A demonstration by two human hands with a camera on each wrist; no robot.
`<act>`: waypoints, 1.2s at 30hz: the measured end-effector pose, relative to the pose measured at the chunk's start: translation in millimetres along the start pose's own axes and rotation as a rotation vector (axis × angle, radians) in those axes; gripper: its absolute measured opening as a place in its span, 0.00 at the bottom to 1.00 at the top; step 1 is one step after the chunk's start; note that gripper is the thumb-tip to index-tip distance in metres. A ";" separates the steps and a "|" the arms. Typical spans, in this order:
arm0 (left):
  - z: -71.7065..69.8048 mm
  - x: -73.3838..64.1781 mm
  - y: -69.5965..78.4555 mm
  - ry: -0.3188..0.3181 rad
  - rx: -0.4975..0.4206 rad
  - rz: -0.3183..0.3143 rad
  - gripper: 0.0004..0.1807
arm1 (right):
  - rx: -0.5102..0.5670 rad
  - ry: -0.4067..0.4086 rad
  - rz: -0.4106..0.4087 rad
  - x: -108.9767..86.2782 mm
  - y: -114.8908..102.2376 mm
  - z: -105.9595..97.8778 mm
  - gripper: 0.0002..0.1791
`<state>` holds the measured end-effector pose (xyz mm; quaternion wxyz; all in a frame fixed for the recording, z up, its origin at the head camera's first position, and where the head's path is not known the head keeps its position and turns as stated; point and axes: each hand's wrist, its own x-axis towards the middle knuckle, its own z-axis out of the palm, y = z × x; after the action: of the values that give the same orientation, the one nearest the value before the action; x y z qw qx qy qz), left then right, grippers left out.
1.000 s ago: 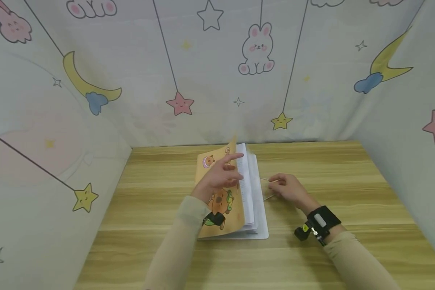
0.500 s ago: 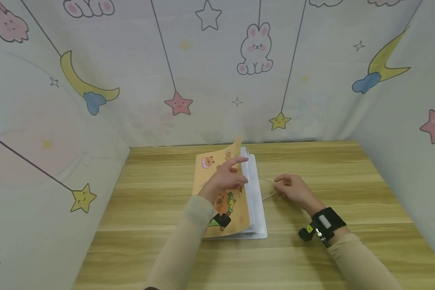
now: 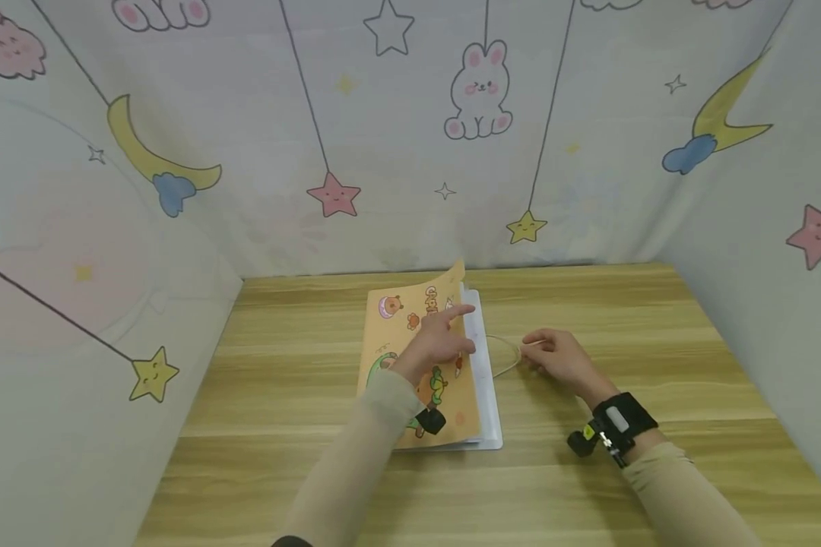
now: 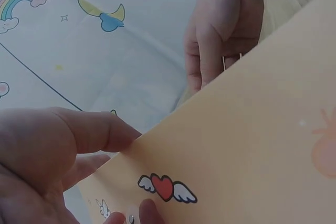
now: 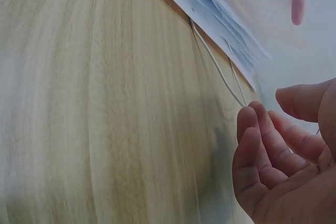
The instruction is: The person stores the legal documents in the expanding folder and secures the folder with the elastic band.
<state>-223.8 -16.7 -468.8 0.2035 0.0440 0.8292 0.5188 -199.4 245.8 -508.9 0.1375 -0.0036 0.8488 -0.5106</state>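
On the wood-grain table lies a folder, its orange cover printed with cartoon animals and partly lifted. My left hand holds the cover's free right edge. In the left wrist view, its thumb reaches over that edge while other fingertips touch the printed face. White papers show inside, above a pale back panel. A thin cord loop runs from the folder's right side to my right hand. The curled fingers of this hand hold the loop's end, pulling it away from the folder.
The wooden table extends around the folder. Pale fabric walls with stars, moons and a rabbit enclose its back and sides. A wrist strap with a small camera sits on the right wrist.
My left hand has moved right with the cover, which now hides most of the papers. The right hand has drawn the cord slightly farther right, and its loop shows more fully.
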 end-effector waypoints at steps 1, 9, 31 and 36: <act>2.2 0.4 0.6 0.010 0.011 -0.009 0.42 | 0.004 -0.001 -0.004 -0.3 0.4 -0.3 0.21; 11.1 1.9 0.3 0.050 0.214 -0.021 0.45 | 0.055 -0.018 0.015 -1.2 4.0 -2.7 0.22; -47.8 -9.5 -65.2 0.079 0.348 0.241 0.30 | -0.023 0.007 0.004 -2.1 4.8 -7.6 0.21; -59.8 -18.9 -84.5 0.117 0.597 0.350 0.35 | -0.047 0.011 0.004 -0.9 5.6 -6.0 0.21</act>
<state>-217.8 -111.1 -514.9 0.0415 0.2134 0.9344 0.2821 -199.3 253.8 -510.9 0.1337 -0.0025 0.8612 -0.4904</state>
